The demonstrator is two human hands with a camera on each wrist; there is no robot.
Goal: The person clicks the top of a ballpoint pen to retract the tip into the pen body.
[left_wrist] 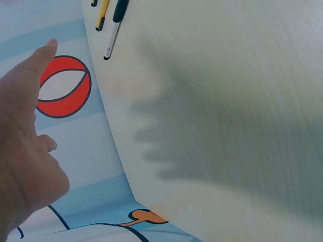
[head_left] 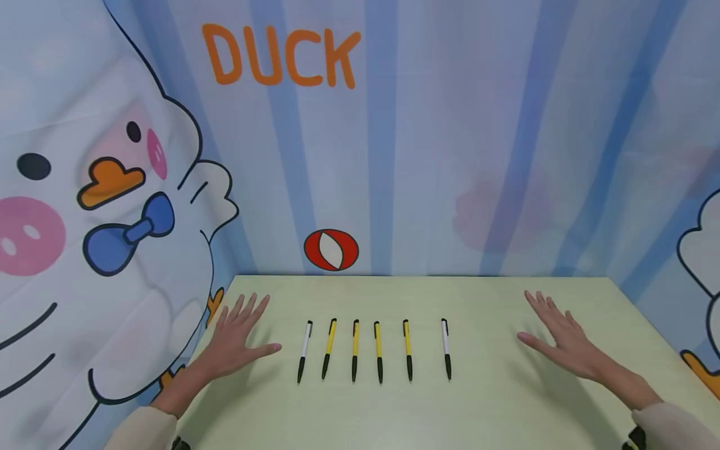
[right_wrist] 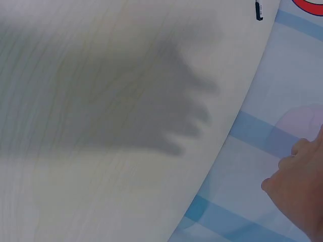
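Note:
Several pens stand in a row across the table in the head view, tips toward me. A white pen (head_left: 305, 352) is at the left end and another white pen (head_left: 446, 349) at the right end, with a wider gap before it. Between them lie yellow pens, among them one yellow pen (head_left: 329, 349) and another yellow pen (head_left: 407, 350). My left hand (head_left: 236, 340) hovers left of the row, fingers spread, holding nothing. To the right of the row, my right hand (head_left: 562, 344) is held over the table, fingers extended and empty. Both cast shadows on the tabletop.
The pale wooden table (head_left: 371, 415) meets a blue striped cloth backdrop (head_left: 427, 156) at its far edge. That cloth also hangs along the left and right sides, printed with a duck (head_left: 169, 262) and a red ball (head_left: 331, 250).

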